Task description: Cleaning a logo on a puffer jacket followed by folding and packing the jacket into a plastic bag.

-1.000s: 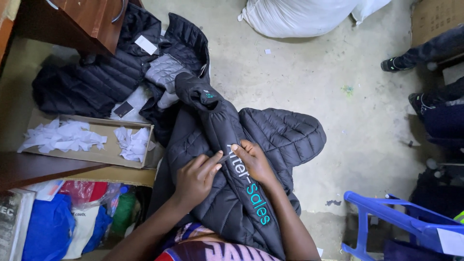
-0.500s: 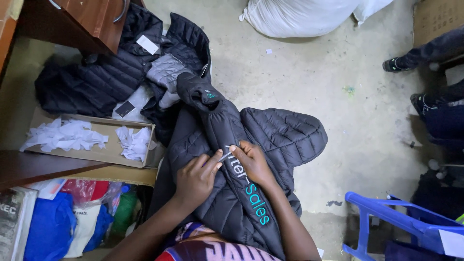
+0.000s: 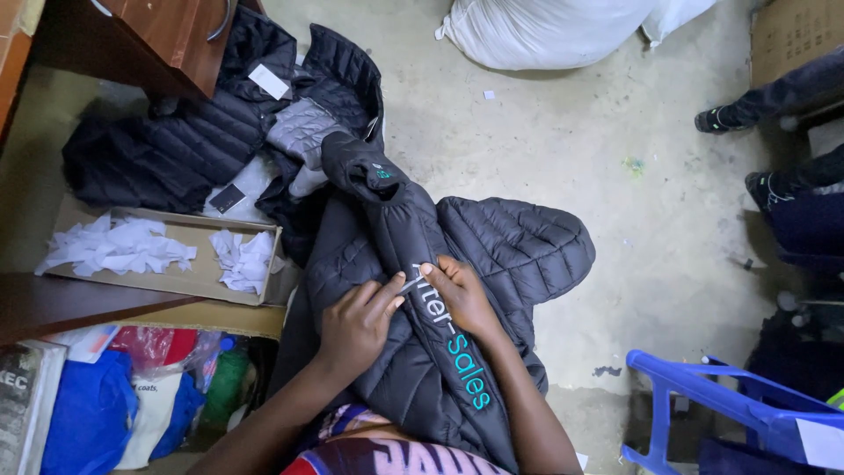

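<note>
Lying across the lap, a dark quilted jacket [image 3: 492,255] is worked on by both hands, its sleeve [image 3: 422,290] stretched from the lap outward to the cuff [image 3: 360,171]. Teal lettering [image 3: 457,352] runs down the sleeve, and its pale upper end is where the grip sits. The left hand [image 3: 356,325] is pressed flat on the sleeve just beside the lettering, its fingers stretched toward a thin white strip [image 3: 411,283] — whether that strip is pinched or only touched cannot be told. The right hand [image 3: 462,299] is curled on the other side of the strip, fingertips closed at its end, seemingly nipping it against the cloth.

The jacket is judged soft and light — padded, slick-faced, likely to slide and bunch under pressure, with no stiffness to push against. It is best held by being pinned flat close to the strip with one hand while the strip itself is taken at its free end; a hold farther down the sleeve would probably let the cloth ripple. The strip looks thin and easily torn, so a low, even pull seems wise.

Beyond the cuff, more dark jackets [image 3: 176,149] are heaped on the floor. Outward of the left hand a cardboard tray [image 3: 189,281] of white scraps [image 3: 114,246] is set; past the right forearm a blue plastic frame [image 3: 703,400] stands.
</note>
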